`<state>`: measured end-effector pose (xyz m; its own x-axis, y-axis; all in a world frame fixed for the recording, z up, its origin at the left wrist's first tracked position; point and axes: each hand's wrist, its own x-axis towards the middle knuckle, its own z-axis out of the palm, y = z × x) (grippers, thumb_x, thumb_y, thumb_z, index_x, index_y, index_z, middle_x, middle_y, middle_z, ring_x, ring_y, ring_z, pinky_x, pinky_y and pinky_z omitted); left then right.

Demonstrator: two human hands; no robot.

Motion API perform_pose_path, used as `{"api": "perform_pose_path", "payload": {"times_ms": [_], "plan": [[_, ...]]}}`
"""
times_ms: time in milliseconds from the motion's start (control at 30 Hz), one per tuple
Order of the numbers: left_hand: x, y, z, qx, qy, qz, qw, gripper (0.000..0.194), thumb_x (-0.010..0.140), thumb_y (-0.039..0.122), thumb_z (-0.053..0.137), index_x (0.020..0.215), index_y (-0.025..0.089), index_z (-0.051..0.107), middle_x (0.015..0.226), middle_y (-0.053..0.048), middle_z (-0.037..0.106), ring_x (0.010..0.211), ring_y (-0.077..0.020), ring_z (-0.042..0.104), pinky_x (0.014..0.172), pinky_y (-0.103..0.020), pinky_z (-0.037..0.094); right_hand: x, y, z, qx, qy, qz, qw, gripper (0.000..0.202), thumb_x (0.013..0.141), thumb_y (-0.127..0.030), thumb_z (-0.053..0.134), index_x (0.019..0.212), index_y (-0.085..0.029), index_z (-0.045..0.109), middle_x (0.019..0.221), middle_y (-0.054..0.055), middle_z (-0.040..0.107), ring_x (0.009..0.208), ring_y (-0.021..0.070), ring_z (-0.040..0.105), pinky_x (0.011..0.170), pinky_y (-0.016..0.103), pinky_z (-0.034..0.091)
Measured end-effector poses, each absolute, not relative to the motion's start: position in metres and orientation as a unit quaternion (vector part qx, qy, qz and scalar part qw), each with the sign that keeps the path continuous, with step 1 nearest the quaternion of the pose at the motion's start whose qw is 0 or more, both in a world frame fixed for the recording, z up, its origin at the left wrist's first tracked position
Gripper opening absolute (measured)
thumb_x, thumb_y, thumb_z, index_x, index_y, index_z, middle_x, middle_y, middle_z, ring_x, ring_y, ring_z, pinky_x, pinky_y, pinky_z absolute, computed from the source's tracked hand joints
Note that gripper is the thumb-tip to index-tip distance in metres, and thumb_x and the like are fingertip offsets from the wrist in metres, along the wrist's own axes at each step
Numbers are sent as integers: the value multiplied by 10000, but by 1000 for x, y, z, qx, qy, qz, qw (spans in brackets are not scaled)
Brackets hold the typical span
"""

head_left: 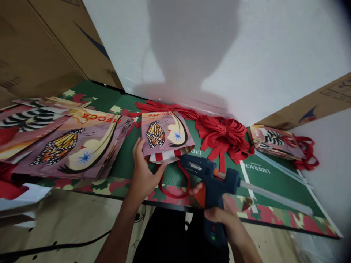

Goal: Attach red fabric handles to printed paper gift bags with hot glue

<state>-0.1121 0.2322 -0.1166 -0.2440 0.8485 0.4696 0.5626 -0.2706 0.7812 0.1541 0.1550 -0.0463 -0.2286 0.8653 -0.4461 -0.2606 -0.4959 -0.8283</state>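
Observation:
A small paper bag (175, 137) with a butterfly print lies in front of me, its open mouth facing me. Inside the mouth, red and white strips show, and a red ribbon handle (175, 196) loops out toward the table edge. My left hand (145, 173) grips the bag's near left corner, fingers at the side and thumb at the mouth. In my right hand (229, 219) is a dark blue glue gun (215, 186), its nozzle at the right side of the bag's mouth. A long clear glue stick (276, 197) sticks out of its back.
Flat printed bags (74, 146) are stacked at the left. Behind the bag lies a bundle of red ribbons (222, 129). More bags with red handles (274, 142) lie at the right. White board (192, 44) and cardboard boxes (41, 40) stand behind the green table (287, 186).

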Motion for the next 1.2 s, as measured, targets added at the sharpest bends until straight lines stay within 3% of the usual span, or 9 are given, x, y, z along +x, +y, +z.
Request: {"api": "perform_pose_path", "payload": {"times_ms": [167,300,400,567,767,1000,1200], "plan": [[-113,231,-116,610,588,515,129,1021,915,331,851,1728,259,237,1758,-220,305,1669,-395,325,1351,-601,335,133,188,-40,-508,-336,707,360,448,714,-321,907,1141,-229,809,1173,80,827,963,283,757,910,389,560],[-114,231,-115,609,592,511,134,1027,916,334,852,1728,256,229,1758,-226,303,1666,-395,332,1346,-595,347,129,206,-40,-505,-348,713,339,412,693,-258,867,1101,-219,824,1054,59,835,874,239,735,805,328,546],[-114,230,-114,608,589,513,141,1038,908,350,862,1728,254,233,1757,-226,301,1664,-394,337,1344,-594,352,126,215,-36,-487,-356,726,330,360,685,-203,839,1045,-210,832,970,41,826,866,216,737,829,304,544],[-114,230,-114,608,589,511,146,1033,910,353,857,1728,260,233,1762,-220,295,1670,-395,326,1341,-601,358,117,221,-31,-479,-311,749,336,342,680,-273,869,1006,-178,832,987,66,816,937,259,772,952,360,558],[-114,230,-114,606,585,518,150,1048,898,371,879,1725,252,246,1769,-222,286,1682,-402,299,1358,-613,316,102,224,-27,-496,-287,750,331,329,661,-312,856,952,-164,817,939,69,802,865,253,772,834,318,554],[-115,230,-115,604,582,520,160,1057,903,361,883,1732,271,233,1778,-213,276,1690,-393,286,1368,-610,298,96,230,-25,-482,-311,754,319,290,676,-292,798,931,-155,811,835,58,782,793,227,746,821,298,549],[-115,230,-115,605,579,522,160,1061,901,357,891,1733,280,237,1777,-209,280,1687,-393,290,1371,-616,285,98,231,-29,-482,-308,760,309,302,690,-320,790,948,-163,782,872,67,785,798,233,737,810,310,552]]}}
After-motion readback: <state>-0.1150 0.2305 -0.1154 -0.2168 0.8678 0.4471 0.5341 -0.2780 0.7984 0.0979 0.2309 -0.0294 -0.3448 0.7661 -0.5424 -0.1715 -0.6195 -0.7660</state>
